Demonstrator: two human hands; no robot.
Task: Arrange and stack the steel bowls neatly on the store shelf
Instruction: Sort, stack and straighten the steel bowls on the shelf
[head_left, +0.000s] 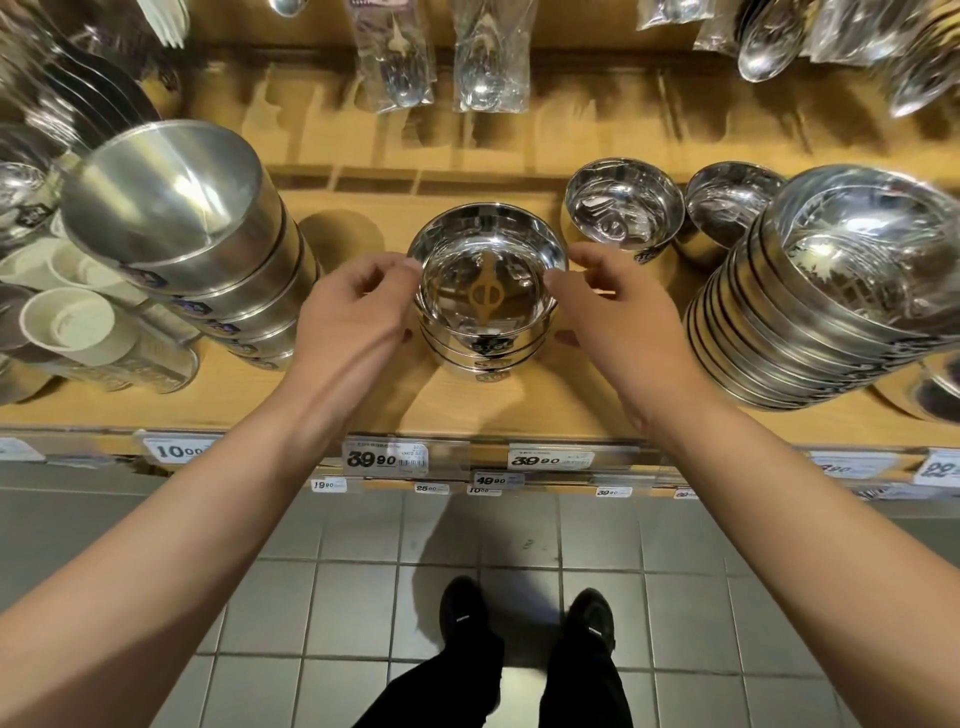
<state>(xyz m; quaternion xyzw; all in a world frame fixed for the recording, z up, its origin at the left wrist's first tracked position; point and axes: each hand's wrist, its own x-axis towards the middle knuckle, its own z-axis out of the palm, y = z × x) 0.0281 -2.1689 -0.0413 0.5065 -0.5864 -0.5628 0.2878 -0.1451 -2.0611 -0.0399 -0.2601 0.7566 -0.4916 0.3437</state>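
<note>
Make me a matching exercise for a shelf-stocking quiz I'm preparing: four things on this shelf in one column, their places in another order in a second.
Things:
1. short bowl stack
2. tall leaning stack of deep bowls
3. white cups
4. leaning stack of wide shallow bowls

Places:
A. far left of the shelf
B. right end
C. centre, between left hand and right hand
D. left of centre

Pairs: 1-C, 2-D, 3-A, 4-B
</note>
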